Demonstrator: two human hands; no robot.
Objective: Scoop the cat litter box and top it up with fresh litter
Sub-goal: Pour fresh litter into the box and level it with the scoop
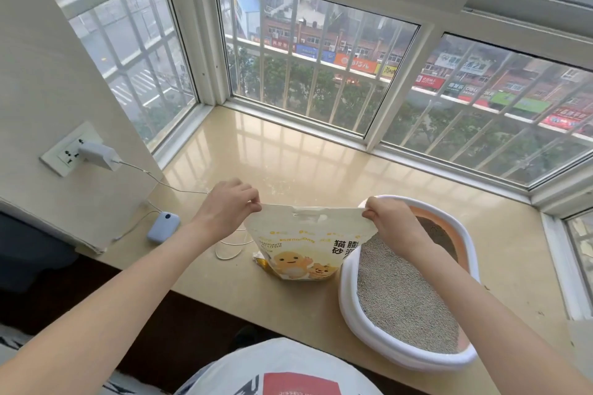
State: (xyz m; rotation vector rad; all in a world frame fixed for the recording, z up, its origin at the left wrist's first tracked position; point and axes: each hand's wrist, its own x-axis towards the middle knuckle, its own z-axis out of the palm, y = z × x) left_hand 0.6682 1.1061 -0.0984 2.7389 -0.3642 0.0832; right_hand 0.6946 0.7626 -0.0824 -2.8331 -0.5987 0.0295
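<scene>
Head view: litter bag [305,247] reads "BENTONITE CAT LITTER".

One litter bag [305,244], one litter box [349,305], one charger [98,154], perhaps one power bank [163,227].

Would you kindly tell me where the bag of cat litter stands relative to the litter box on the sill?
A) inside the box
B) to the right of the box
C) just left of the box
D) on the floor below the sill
C: the litter bag stands on the sill just left of the litter box, its top corners pinched by the left hand and right hand.
</scene>
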